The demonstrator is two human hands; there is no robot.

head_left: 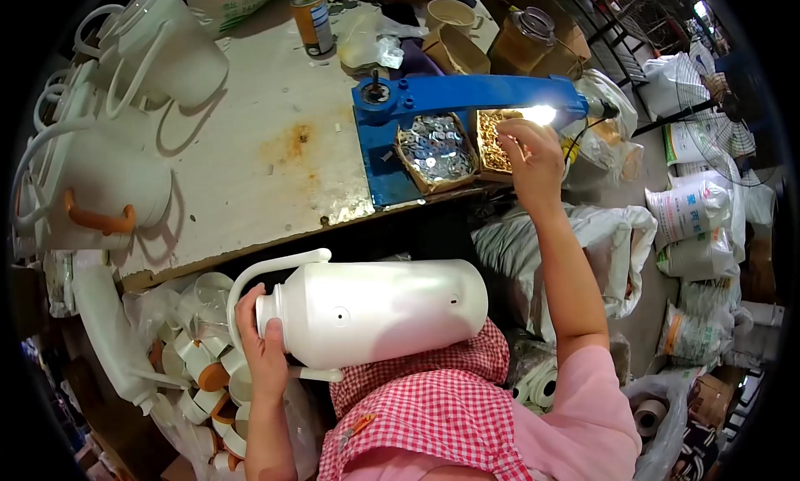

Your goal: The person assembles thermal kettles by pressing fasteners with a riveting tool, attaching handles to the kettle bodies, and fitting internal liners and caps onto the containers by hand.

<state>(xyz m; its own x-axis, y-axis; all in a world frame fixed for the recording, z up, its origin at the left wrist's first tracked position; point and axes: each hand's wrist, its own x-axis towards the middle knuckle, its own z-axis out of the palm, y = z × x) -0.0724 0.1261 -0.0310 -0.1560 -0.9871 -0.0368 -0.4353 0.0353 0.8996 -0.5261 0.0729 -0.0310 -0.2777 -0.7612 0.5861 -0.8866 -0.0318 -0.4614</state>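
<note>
Two boxes are lying close; right hand is curling over one, grip unclear; left hand is clamping one bottle.

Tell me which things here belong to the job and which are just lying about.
Apparently part of the job:
white jug, held in the left hand
small brass-coloured parts, at the right hand
flat metal pieces, boxed beside them
blue metal arm, next to both

Apparently just lying about:
spray can
beige mug
jar
</note>
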